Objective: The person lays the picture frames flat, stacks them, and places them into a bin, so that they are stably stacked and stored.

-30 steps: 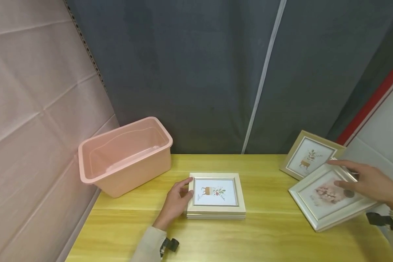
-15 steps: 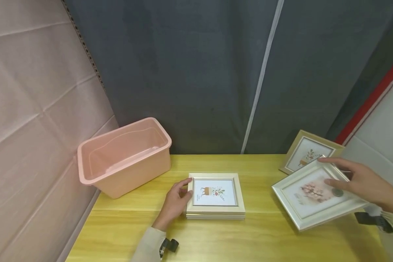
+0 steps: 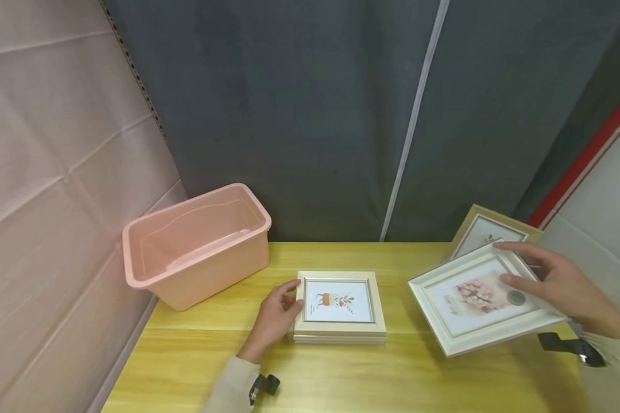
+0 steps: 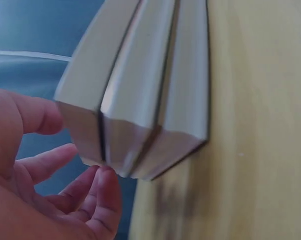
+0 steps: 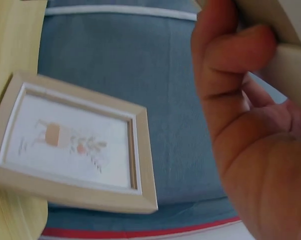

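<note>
My right hand (image 3: 568, 284) grips a white picture frame (image 3: 444, 281) by its right end, thumb across the front, holding it tilted above the table. Its picture is a pink flower print with a round dark mark. At mid-table, a stack of picture frames (image 3: 341, 331) lies flat, the top one showing a plant-pot drawing. My left hand (image 3: 274, 318) touches the stack's left edge with thumb and fingers. The left wrist view shows the stack's layered edges (image 4: 135, 135) beside the left hand (image 4: 45, 170). In the right wrist view, the held frame mostly lies out of view.
A beige picture frame (image 3: 477, 229) leans at the back right, partly covered by the held one; the right wrist view shows this beige frame (image 5: 148, 165) whole. A pink plastic bin (image 3: 222, 269) stands at the back left on the yellow wooden table (image 3: 196, 367). Dark curtain (image 3: 299, 126) hangs behind.
My right hand has carried the white picture frame leftward and raised it off the table, covering more of the beige frame behind. The left hand stays at the stack.
</note>
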A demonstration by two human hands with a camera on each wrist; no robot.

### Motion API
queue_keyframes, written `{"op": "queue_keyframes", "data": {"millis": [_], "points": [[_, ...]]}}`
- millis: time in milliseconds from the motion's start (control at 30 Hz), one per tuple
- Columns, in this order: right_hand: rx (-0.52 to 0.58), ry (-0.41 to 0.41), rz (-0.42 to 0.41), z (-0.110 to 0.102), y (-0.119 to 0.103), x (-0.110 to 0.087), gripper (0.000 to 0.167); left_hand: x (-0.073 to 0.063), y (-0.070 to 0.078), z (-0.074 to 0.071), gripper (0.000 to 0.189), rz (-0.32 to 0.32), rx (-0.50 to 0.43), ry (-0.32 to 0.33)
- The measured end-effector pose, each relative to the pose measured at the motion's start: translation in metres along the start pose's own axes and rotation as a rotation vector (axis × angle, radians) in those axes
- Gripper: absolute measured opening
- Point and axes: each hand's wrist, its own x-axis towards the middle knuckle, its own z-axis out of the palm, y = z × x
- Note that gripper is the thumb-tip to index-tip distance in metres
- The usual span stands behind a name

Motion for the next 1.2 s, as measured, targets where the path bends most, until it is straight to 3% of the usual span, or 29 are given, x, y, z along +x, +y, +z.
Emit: {"op": "queue_keyframes", "data": {"millis": [233, 433, 667, 800, 1100, 1200], "points": [[0.083, 0.056, -0.081, 0.012, -0.014, 0.001, 0.062, -0.007, 0.023, -0.003, 0.048, 0.064, 0.094, 0.034], [0.068, 0.039, -0.126, 0.022, -0.027, 0.004, 0.064, -0.012, 0.044, -0.005, 0.045, 0.148, 0.12, 0.001], [0.082, 0.027, -0.137, 0.034, -0.045, 0.005, 0.063, -0.016, 0.068, -0.005, 0.04, 0.209, 0.058, -0.064], [0.184, -0.014, -0.153, 0.045, -0.057, 0.006, 0.062, -0.018, 0.079, -0.001, 0.041, 0.239, 0.038, -0.106], [0.386, -0.107, -0.293, 0.072, -0.078, 0.013, 0.057, -0.014, 0.094, 0.009, 0.044, 0.299, -0.062, -0.212], [0.387, -0.125, -0.333, 0.08, -0.084, 0.015, 0.056, -0.013, 0.095, 0.012, 0.044, 0.313, -0.08, -0.248]]}}
